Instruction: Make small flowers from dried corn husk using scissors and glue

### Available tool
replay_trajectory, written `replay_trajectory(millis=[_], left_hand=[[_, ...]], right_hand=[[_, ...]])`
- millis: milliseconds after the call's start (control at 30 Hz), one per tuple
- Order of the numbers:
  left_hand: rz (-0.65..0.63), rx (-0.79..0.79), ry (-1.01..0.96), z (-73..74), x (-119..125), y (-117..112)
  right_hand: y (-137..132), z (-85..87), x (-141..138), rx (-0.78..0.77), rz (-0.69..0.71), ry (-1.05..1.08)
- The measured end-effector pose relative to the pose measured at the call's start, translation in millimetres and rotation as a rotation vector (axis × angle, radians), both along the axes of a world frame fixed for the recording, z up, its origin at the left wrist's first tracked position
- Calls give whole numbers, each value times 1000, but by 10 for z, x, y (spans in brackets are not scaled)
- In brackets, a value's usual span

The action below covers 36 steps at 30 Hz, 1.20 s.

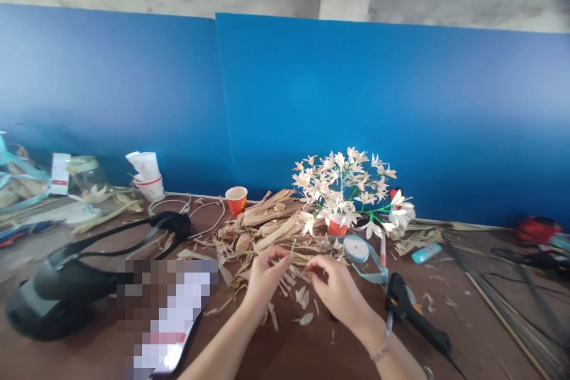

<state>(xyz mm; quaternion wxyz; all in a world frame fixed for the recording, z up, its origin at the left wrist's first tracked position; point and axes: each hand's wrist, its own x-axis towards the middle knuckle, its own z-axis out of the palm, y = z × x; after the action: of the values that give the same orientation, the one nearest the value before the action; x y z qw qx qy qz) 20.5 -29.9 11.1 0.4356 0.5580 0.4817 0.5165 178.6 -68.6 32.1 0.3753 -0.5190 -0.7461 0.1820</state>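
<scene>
My left hand (265, 276) is closed in a pinch on a thin green stem (294, 245), whose tip sticks up past the fingertips. Across a small gap, my right hand (335, 288) has thumb and fingers pressed together; whatever they hold, if anything, is too small to make out. Both hands are over the brown table in front of a pile of dried husks (278, 219). Loose pale petals (302, 297) lie between my wrists. Behind my right hand, many cream flowers (329, 187) on green stems stand in an orange paper cup (337, 227).
Right of my hands are a light blue ribbon roll (356, 248), a black glue gun (412, 312) and a turquoise packet (426, 253). A phone (178, 320) and black headgear (71, 285) lie left. An orange cup (236, 199) stands before the blue partition (303, 89).
</scene>
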Motion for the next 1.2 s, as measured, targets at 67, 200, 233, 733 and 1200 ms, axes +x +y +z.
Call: replay_trajectory(millis=[67,200,233,733,1200], left_hand=[[-19,-42,-9,1,12,-14],[-69,-148,-66,33,40,-55],[-79,-172,-83,47,45,-66],[-141,-259,-174,67,51,-84],[-159,-256,-136,-9,54,-54]], right_hand=[[10,115,16,93,0,16],[46,238,-5,224,25,-12],[57,238,-15,240,33,-11],[107,193,-31,216,12,49],[111,197,-22,269,13,-19]])
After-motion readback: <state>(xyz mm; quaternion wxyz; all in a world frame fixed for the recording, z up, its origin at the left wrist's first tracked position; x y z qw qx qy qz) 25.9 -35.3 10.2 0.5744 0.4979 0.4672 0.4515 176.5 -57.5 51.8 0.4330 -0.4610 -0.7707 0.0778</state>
